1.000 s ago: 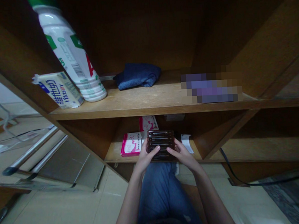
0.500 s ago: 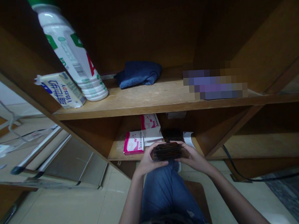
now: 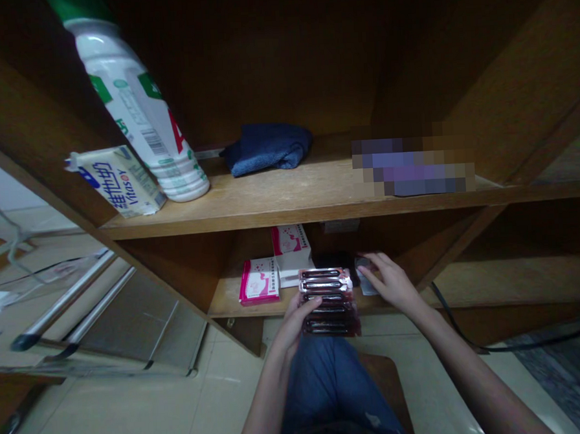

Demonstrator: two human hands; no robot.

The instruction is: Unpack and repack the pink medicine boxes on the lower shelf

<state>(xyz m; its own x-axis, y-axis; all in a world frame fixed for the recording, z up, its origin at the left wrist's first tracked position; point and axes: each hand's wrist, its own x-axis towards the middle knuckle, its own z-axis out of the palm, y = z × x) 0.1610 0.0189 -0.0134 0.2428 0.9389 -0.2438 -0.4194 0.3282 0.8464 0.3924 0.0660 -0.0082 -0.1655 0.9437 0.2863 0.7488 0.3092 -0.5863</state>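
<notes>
My left hand (image 3: 295,323) grips a clear blister tray of dark brown vials (image 3: 330,309), thumb on top and fingers mostly hidden beneath. The tray is tilted so its row of several vials faces up, just before the lower shelf. To its right, my right hand (image 3: 391,280) reaches over the shelf's front edge, fingers and thumb apart, at a folded white paper (image 3: 367,283). Whether the fingertips touch the paper is hard to tell. A dark object (image 3: 332,260) lies behind the tray, partly hidden. Left of it are a pink-and-white box (image 3: 259,281) and a second such box (image 3: 291,239).
The upper shelf (image 3: 289,207) carries a white bottle (image 3: 143,121), a Vitasoy carton (image 3: 120,180), a folded blue cloth (image 3: 269,148) and a pixelated item (image 3: 414,168). A metal-framed rack (image 3: 130,322) stands at left. A black cable (image 3: 464,331) hangs at right.
My right hand has let go of the vial tray and moved right to the white paper. In my left hand, the tray has turned from edge-on to show its face of vials.
</notes>
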